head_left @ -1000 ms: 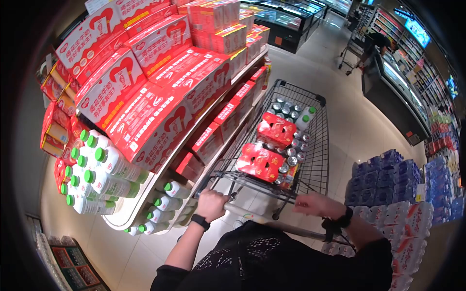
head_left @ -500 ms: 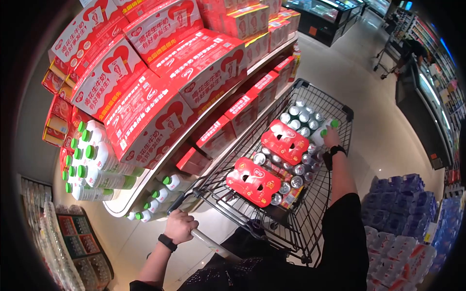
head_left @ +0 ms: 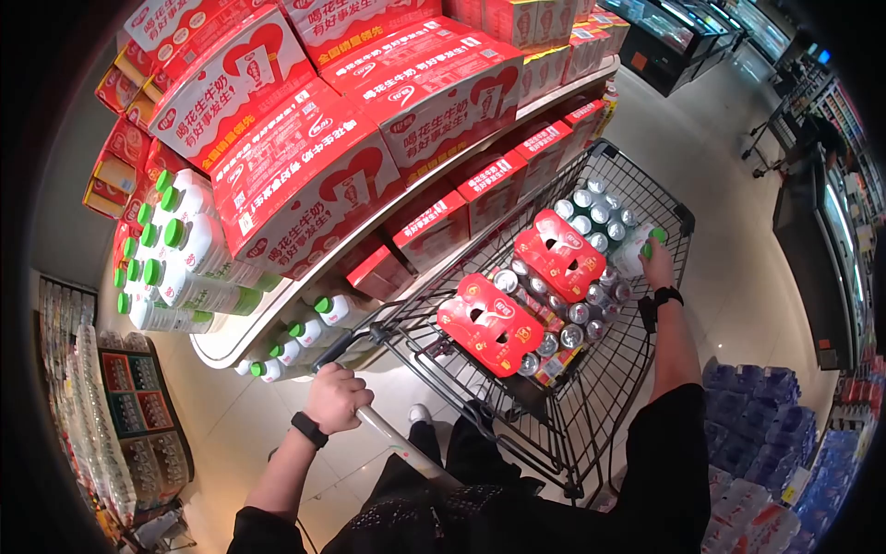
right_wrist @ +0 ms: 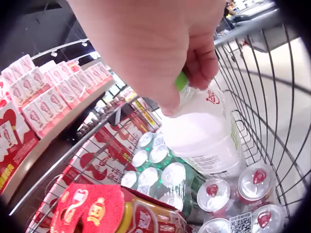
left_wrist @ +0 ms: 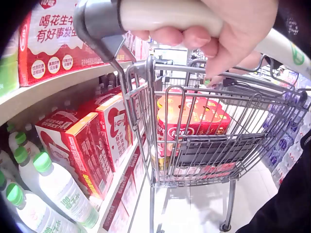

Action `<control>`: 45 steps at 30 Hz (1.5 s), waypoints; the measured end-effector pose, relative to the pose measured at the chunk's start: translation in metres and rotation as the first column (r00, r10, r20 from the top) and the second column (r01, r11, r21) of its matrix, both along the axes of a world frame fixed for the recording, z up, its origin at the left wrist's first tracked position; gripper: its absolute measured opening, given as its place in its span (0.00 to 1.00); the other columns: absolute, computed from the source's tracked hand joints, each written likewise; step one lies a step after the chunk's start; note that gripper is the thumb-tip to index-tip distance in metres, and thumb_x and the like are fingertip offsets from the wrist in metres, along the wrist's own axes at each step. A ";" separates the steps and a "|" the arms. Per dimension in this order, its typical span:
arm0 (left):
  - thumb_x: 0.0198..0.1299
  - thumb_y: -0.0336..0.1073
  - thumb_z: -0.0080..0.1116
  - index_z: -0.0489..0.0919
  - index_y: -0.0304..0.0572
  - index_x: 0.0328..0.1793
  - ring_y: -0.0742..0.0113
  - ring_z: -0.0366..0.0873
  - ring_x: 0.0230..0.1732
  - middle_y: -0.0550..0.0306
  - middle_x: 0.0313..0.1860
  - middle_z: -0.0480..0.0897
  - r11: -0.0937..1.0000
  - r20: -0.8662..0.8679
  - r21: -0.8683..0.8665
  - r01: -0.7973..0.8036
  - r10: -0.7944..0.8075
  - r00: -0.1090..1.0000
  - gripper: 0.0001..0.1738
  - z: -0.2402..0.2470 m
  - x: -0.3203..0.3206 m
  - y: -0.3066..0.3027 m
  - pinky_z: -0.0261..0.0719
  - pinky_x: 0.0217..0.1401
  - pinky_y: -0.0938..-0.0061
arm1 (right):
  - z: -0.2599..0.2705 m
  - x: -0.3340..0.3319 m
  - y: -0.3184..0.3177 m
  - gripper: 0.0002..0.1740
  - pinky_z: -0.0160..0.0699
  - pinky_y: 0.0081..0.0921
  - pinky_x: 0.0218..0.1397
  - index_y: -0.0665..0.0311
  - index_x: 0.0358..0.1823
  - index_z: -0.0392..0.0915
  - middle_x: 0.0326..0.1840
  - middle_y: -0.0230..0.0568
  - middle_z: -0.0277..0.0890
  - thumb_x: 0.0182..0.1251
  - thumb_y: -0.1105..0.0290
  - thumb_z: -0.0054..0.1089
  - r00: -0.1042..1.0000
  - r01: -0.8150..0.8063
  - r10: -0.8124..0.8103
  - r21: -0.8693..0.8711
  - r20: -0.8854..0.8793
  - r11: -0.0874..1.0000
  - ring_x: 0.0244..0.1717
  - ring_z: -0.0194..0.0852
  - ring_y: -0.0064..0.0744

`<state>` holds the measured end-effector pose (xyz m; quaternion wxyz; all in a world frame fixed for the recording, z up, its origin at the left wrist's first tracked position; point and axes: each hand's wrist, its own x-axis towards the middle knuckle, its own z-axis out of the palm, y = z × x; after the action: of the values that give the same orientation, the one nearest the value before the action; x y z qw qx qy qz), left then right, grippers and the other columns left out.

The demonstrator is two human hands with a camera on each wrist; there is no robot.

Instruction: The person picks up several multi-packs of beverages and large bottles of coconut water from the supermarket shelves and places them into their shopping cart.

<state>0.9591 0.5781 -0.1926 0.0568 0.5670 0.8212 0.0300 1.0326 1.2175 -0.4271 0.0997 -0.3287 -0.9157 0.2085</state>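
Note:
My left hand (head_left: 339, 397) grips the pale handle (head_left: 397, 439) of a shopping cart, its fingers wrapped over the bar. Reaching into the cart's far right corner, my right hand (head_left: 658, 268) holds a white bottle (right_wrist: 204, 131) by its neck, with thumb and fingers around the green cap (right_wrist: 181, 81). The bottle leans among the drink cans. Beside it in the cart (head_left: 637, 369) sit two red cardboard-topped can packs (head_left: 489, 325), several silver-topped cans (head_left: 595, 305) and a cluster of green cans (right_wrist: 160, 154).
A shelf (head_left: 217, 346) along the left carries red drink cartons (head_left: 314, 175) and green-capped bottles (head_left: 198, 249), close against the cart's side. Blue-wrapped bottle packs (head_left: 757, 415) are stacked at right. Farther off, a person (head_left: 817, 138) stands near a dark freezer case (head_left: 812, 268).
My right hand has moved from above the handle forward into the cart and taken hold of the bottle's neck. My left hand stays on the handle as the cart's angle in view shifts.

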 end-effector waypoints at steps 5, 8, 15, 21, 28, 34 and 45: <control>0.30 0.34 0.61 0.76 0.54 0.21 0.64 0.74 0.30 0.67 0.20 0.73 1.000 -0.001 0.000 0.018 -0.018 1.000 0.08 0.004 -0.010 0.001 0.65 0.37 0.68 | 0.103 0.024 -0.001 0.22 0.76 0.48 0.50 0.61 0.52 0.72 0.44 0.53 0.78 0.57 0.69 0.68 0.948 -0.205 0.224 0.106 -0.226 0.973 0.48 0.77 0.60; 0.32 0.33 0.61 0.77 0.54 0.22 0.63 0.75 0.33 0.65 0.22 0.75 1.000 0.013 0.014 0.012 -0.013 1.000 0.07 0.003 -0.010 -0.003 0.65 0.40 0.67 | 0.196 0.037 -0.036 0.18 0.77 0.41 0.47 0.61 0.49 0.74 0.42 0.51 0.79 0.58 0.68 0.66 0.925 -0.214 0.231 0.089 -0.301 0.973 0.46 0.79 0.56; 0.44 0.34 0.65 0.80 0.49 0.46 0.57 0.73 0.50 0.57 0.42 0.77 0.987 0.131 0.115 0.113 -0.128 0.983 0.18 0.027 -0.009 -0.011 0.67 0.54 0.63 | 0.411 0.071 -0.197 0.15 0.77 0.28 0.39 0.63 0.46 0.77 0.33 0.39 0.79 0.62 0.64 0.66 0.780 -0.232 0.257 0.117 -0.571 0.966 0.34 0.79 0.29; 0.55 0.32 0.70 0.69 0.41 0.68 0.57 0.70 0.68 0.50 0.66 0.73 0.854 0.710 0.470 -0.221 -0.218 0.669 0.34 0.078 -0.007 -0.064 0.64 0.72 0.63 | 0.491 0.051 -0.361 0.12 0.70 0.18 0.35 0.64 0.41 0.78 0.31 0.25 0.75 0.65 0.63 0.64 0.625 -0.469 0.183 -0.177 -0.759 0.865 0.33 0.71 0.12; 0.44 0.51 0.78 0.49 0.37 0.80 0.63 0.61 0.74 0.51 0.72 0.64 0.830 0.893 0.449 -0.332 -0.431 0.129 0.64 0.129 -0.012 -0.136 0.58 0.75 0.65 | 0.479 -0.027 -0.508 0.17 0.70 0.15 0.38 0.65 0.38 0.78 0.33 0.28 0.76 0.67 0.57 0.59 0.557 -0.744 0.148 -0.413 -0.817 0.525 0.34 0.72 0.14; 0.54 0.33 0.71 0.49 0.35 0.80 0.66 0.67 0.69 0.53 0.69 0.69 0.742 0.916 0.368 -0.560 -0.394 0.080 0.53 0.155 0.013 -0.187 0.63 0.72 0.69 | 0.463 -0.100 -0.560 0.14 0.67 0.17 0.28 0.61 0.30 0.79 0.25 0.25 0.74 0.69 0.59 0.61 0.627 -0.720 0.000 -0.579 -0.779 0.382 0.26 0.69 0.12; 0.55 0.31 0.70 0.47 0.36 0.80 0.66 0.67 0.69 0.51 0.70 0.68 0.658 0.897 0.430 -0.618 -0.386 0.213 0.53 0.162 0.009 -0.215 0.65 0.71 0.69 | 0.475 -0.127 -0.589 0.16 0.70 0.17 0.29 0.63 0.32 0.79 0.27 0.27 0.76 0.70 0.57 0.60 0.618 -0.763 0.140 -0.548 -0.773 0.341 0.27 0.71 0.13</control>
<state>0.9678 0.3627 -0.0302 0.3162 0.3105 0.5486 0.7090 0.9056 0.6288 0.0478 0.1434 0.0436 -0.6554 0.7402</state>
